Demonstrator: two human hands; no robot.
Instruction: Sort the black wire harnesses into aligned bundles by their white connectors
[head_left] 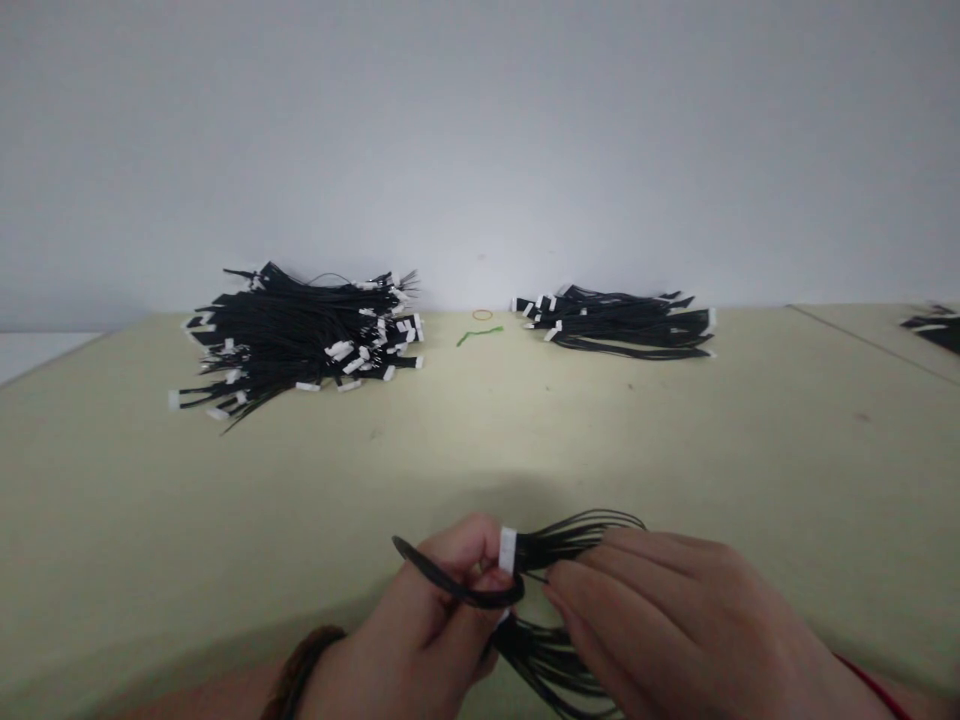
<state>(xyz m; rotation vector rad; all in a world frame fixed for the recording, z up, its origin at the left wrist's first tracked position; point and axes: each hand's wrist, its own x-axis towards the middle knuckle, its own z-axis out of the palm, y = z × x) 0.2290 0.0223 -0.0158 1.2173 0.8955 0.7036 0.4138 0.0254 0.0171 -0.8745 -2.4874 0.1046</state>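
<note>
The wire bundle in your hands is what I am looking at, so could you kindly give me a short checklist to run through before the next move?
1. Left hand pinching the white connector: ok.
2. Right hand on the wire bundle: ok, fingers lie across the wires.
3. Wires gathered neatly: not ok, they fan out and one loops past the left hand.
4. Bundle free of knots: cannot tell, the hands hide part of it.
5. Green twist tie and rubber band in view: ok, both lie on the table between the larger pile and smaller pile.
</note>
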